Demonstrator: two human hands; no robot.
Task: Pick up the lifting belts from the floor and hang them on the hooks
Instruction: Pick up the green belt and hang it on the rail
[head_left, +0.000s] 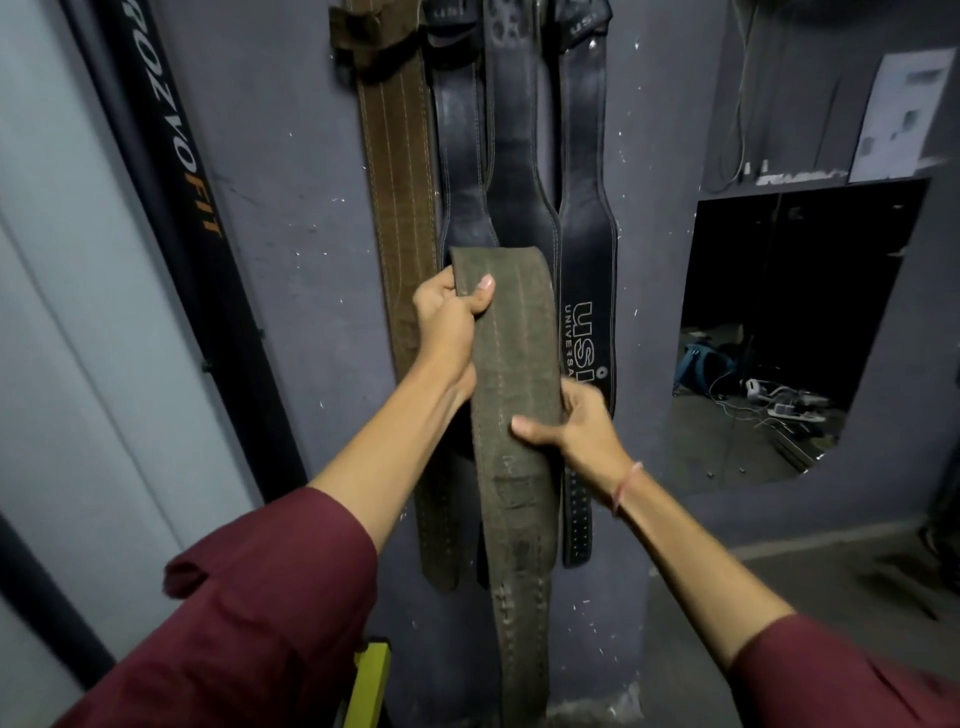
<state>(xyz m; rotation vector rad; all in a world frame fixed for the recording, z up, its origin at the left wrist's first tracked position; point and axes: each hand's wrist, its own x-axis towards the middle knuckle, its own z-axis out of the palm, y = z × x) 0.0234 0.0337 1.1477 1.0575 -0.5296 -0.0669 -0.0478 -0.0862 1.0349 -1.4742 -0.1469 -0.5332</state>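
Observation:
I hold a worn olive-green lifting belt (514, 415) upright in front of a grey wall. My left hand (449, 319) grips its left edge near the folded top, thumb on the front. Lower down, my right hand (576, 423) clasps the right edge, thumb across the belt. The belt's tail hangs down past the bottom of the frame. Behind it, belts hang on the wall: a brown stitched belt (397, 171), two black belts (462, 140) (511, 156) and a black belt (587, 249) with white lettering. The hooks lie above the frame's top edge.
A black slanted frame bar (171, 156) with orange and white lettering runs along the left. To the right, a dark opening in the wall (779, 332) shows cables and clutter. A yellow object (369, 680) sits low near my left sleeve.

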